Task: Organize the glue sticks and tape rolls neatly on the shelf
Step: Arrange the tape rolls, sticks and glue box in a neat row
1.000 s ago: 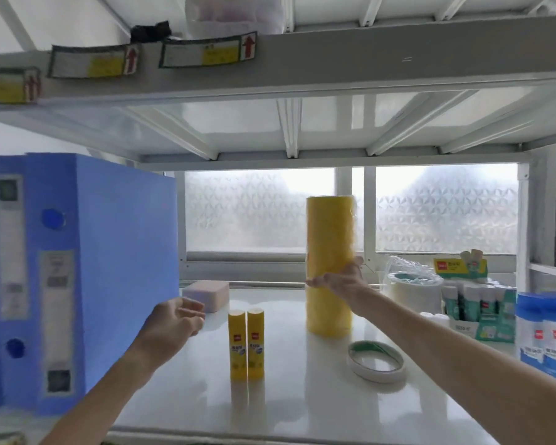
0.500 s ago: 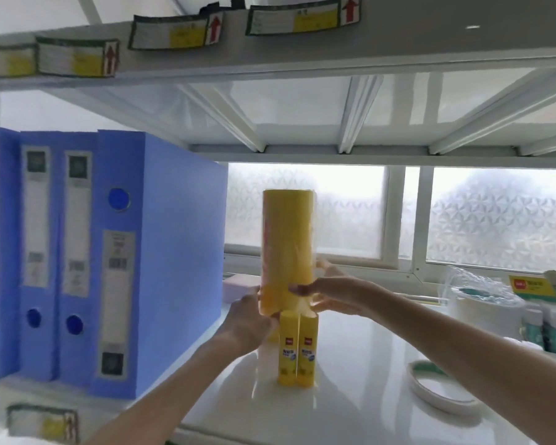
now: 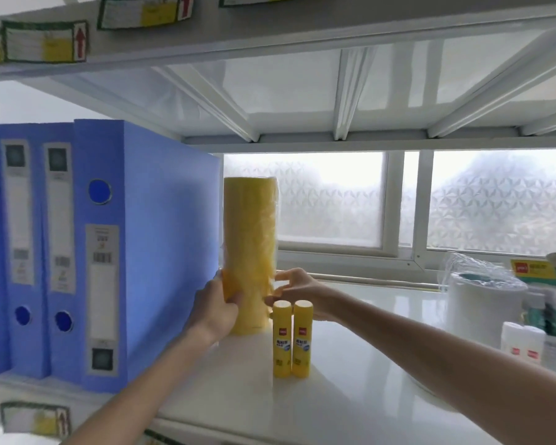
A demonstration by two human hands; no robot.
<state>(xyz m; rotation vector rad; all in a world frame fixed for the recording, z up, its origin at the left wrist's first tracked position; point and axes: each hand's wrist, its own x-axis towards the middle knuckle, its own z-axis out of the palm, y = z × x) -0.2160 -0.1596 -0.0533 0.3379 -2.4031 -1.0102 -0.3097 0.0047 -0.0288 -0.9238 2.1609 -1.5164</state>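
Note:
A tall yellow wrapped stack of tape rolls (image 3: 250, 239) stands upright on the white shelf (image 3: 350, 390), right beside the blue binders. My left hand (image 3: 217, 308) grips its lower left side. My right hand (image 3: 297, 292) touches its lower right side with fingers spread around it. Two yellow glue sticks (image 3: 291, 340) stand upright side by side just in front of the stack and below my right hand.
Three blue binders (image 3: 109, 252) stand upright at the left. At the right are a white tape roll in plastic wrap (image 3: 485, 303), small white bottles (image 3: 522, 343) and boxed glue sticks (image 3: 549, 284). The upper shelf (image 3: 302, 33) hangs close overhead.
Both hands carried the yellow tape stack from the shelf's middle to the left and set it beside the binders, behind the glue sticks. The view shifted left and closer.

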